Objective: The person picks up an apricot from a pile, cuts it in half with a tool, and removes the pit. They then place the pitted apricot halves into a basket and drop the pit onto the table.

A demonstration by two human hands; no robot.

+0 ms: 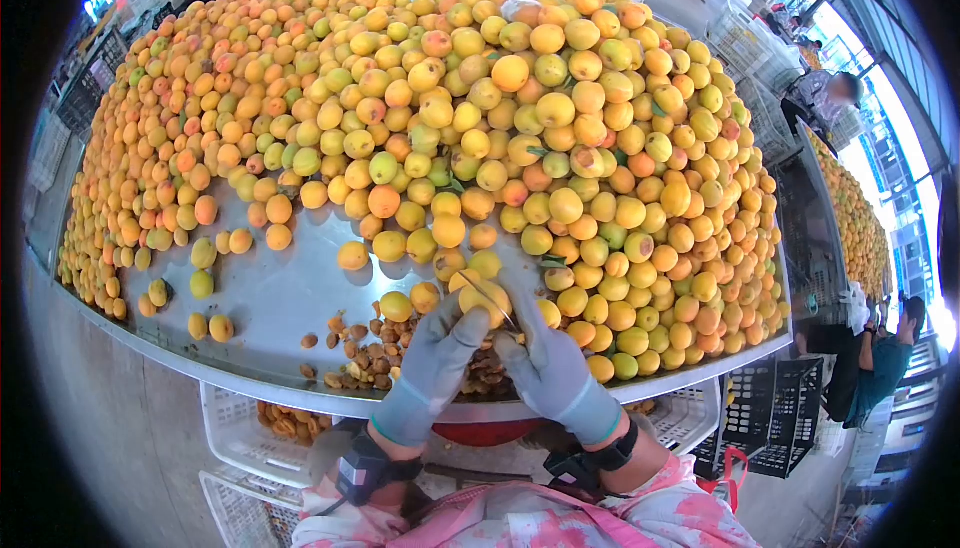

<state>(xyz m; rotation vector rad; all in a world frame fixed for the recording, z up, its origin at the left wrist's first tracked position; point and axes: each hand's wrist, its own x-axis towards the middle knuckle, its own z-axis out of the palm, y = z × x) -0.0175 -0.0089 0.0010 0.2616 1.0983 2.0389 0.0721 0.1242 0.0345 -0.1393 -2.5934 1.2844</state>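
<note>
Both of my hands wear grey gloves and meet over one yellow apricot at the near edge of the metal table. My left hand grips the fruit from the left. My right hand grips it from the right, and a thin blade or wire crosses the fruit there. Just below and left of my hands lies a heap of brown apricot pits. A huge pile of yellow and orange apricots covers the table beyond.
White plastic crates stand under the table's near edge, one holding fruit pieces. A red basin sits below my hands. Black crates stand to the right, where other people work beside a second fruit table.
</note>
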